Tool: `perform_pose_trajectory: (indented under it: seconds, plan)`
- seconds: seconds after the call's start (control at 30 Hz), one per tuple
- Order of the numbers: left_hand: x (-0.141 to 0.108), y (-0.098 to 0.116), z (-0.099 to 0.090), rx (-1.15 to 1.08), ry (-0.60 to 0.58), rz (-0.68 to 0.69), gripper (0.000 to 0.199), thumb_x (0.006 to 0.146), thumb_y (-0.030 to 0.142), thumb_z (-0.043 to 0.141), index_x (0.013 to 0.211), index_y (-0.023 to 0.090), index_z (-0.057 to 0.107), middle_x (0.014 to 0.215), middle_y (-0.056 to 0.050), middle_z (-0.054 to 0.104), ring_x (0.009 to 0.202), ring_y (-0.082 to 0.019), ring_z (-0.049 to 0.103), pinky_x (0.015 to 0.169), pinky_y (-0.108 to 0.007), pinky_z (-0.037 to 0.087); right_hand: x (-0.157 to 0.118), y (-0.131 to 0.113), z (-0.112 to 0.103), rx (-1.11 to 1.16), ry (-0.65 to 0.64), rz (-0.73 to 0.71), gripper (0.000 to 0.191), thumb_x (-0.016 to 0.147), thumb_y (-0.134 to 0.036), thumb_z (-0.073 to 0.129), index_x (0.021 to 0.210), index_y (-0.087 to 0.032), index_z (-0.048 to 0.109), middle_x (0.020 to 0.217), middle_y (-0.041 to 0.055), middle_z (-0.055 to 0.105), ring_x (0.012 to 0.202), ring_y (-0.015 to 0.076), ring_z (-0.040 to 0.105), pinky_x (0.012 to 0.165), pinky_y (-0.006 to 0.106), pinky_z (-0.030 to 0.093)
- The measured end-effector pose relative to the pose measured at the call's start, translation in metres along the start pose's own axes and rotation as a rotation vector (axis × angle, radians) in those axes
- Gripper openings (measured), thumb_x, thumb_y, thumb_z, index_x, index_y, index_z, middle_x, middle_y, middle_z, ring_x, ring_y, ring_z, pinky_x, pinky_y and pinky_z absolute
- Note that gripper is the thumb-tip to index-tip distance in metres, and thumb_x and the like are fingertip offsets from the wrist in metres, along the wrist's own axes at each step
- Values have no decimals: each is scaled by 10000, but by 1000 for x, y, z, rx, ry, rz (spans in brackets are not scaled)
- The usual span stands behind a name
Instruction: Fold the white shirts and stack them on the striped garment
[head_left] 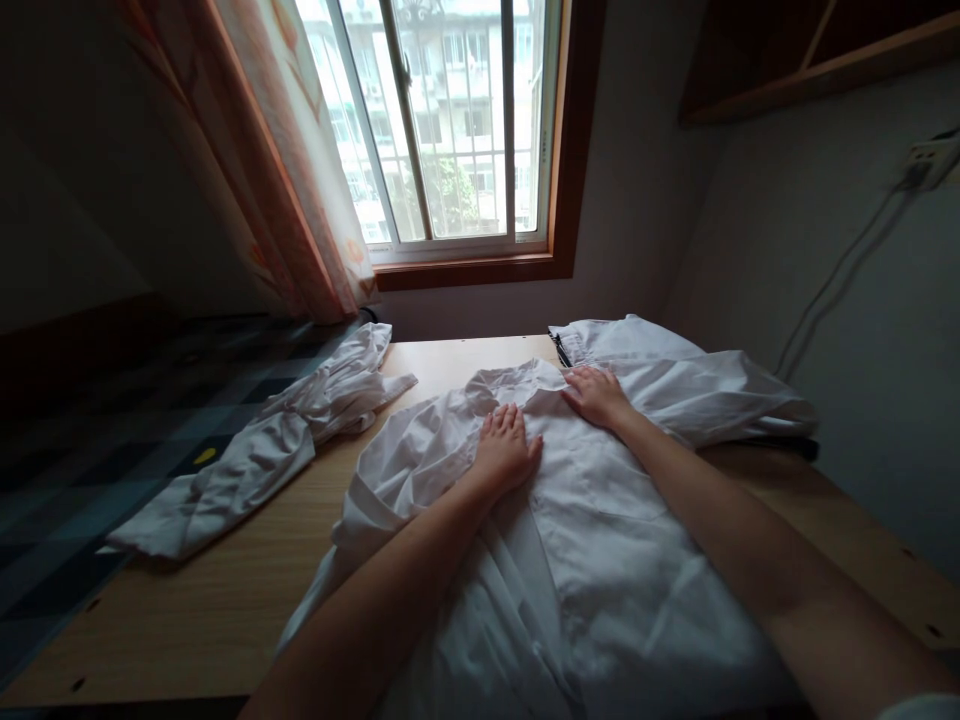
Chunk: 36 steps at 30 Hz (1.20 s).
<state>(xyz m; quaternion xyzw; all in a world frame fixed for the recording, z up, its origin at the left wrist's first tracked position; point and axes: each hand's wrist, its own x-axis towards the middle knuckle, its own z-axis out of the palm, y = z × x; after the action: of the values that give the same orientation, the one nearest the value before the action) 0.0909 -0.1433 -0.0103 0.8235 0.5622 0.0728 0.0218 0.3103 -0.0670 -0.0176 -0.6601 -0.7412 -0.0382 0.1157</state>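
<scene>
A white garment (pixel 600 540) with a collar lies spread over the wooden table, its cloth wrinkled. My left hand (pixel 507 447) rests palm down on it, a little below the collar, fingers apart. Flat on the cloth at the right side of the collar is my right hand (pixel 596 396), its fingers stretched out. Neither hand grips anything that I can see. Another white garment (pixel 255 470) lies crumpled along the left edge of the table. More white cloth (pixel 682 385) is heaped at the back right, beside my right forearm.
The pale wooden table (pixel 247 580) meets a dark checked surface (pixel 67 470) on the left. Behind stand a window (pixel 457 130) and an orange patterned curtain (pixel 277 190). A cable (pixel 840 265) hangs from a socket (pixel 930 162) on the right wall.
</scene>
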Motion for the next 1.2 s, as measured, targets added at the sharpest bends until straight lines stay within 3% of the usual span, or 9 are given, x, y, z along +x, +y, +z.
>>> perform_pose_trajectory:
  seconds: [0.17, 0.33, 0.43, 0.53, 0.7, 0.87, 0.97, 1.07, 1.2]
  plan:
    - [1, 0, 1, 14, 0, 3, 664, 1004, 468, 321, 1516, 50, 386, 1615, -153, 311, 1521, -272, 229, 1258, -430, 150, -1, -18, -20, 48, 121, 59, 572, 886, -184, 512, 1454, -119, 488, 1446, 158, 540, 1323, 280, 477, 1123, 374, 335]
    - [1, 0, 0, 18, -15, 6, 676, 1007, 474, 307, 1520, 39, 375, 1618, -153, 303, 1525, -265, 216, 1259, -427, 138, -6, -59, -33, 15, -10, 9, 634, 838, -252, 636, 1441, -119, 493, 1557, 179, 410, 1428, 309, 367, 1146, 388, 310]
    - [0, -1, 0, 12, -10, 3, 667, 1004, 479, 311, 1515, 59, 392, 1616, -147, 312, 1522, -259, 227, 1258, -425, 146, -9, -80, -29, -13, -28, -1, 465, 875, -228, 593, 1324, -107, 590, 1477, 193, 511, 1416, 304, 393, 1144, 412, 308]
    - [0, -2, 1, 5, 0, 10, 661, 1001, 480, 317, 1515, 72, 398, 1613, -142, 321, 1522, -255, 229, 1258, -422, 149, -12, -90, -20, -4, 21, -8, 320, 915, -164, 505, 1184, -101, 665, 1281, 198, 660, 1278, 292, 539, 1104, 415, 342]
    - [1, -3, 2, -11, 2, 14, 682, 997, 478, 331, 1524, 48, 372, 1613, -153, 318, 1524, -266, 218, 1260, -430, 145, -13, -88, -8, 78, 66, -32, 341, 984, -199, 395, 1089, -140, 714, 1106, 144, 739, 1028, 249, 670, 956, 355, 438]
    - [3, -5, 4, -36, 21, 25, 679, 990, 464, 366, 1531, 55, 355, 1611, -155, 319, 1520, -267, 232, 1258, -433, 159, -9, -83, 3, 181, 46, -80, 372, 967, -198, 422, 1238, -176, 676, 1311, 98, 674, 1249, 215, 576, 1055, 323, 392]
    - [2, -6, 5, -44, 44, 42, 666, 983, 442, 387, 1524, 53, 366, 1613, -155, 319, 1515, -270, 246, 1257, -437, 163, -7, -82, 8, 208, 12, -97, 421, 968, -262, 447, 1355, -238, 610, 1493, 49, 534, 1428, 242, 393, 1177, 446, 262]
    - [0, -6, 3, -56, 72, 32, 636, 973, 421, 412, 1503, 69, 402, 1607, -153, 336, 1508, -267, 263, 1247, -427, 197, -5, -81, 10, 232, -66, -105, 460, 990, -352, 419, 1432, -297, 535, 1570, 23, 432, 1473, 257, 317, 1193, 559, 186]
    - [1, -4, 2, -46, 180, -35, 584, 958, 347, 428, 1486, 99, 428, 1606, -147, 347, 1492, -279, 301, 1222, -426, 254, -4, -80, 13, 256, -82, -149, 484, 1000, -349, 398, 1467, -261, 490, 1577, 49, 417, 1472, 235, 331, 1204, 546, 176]
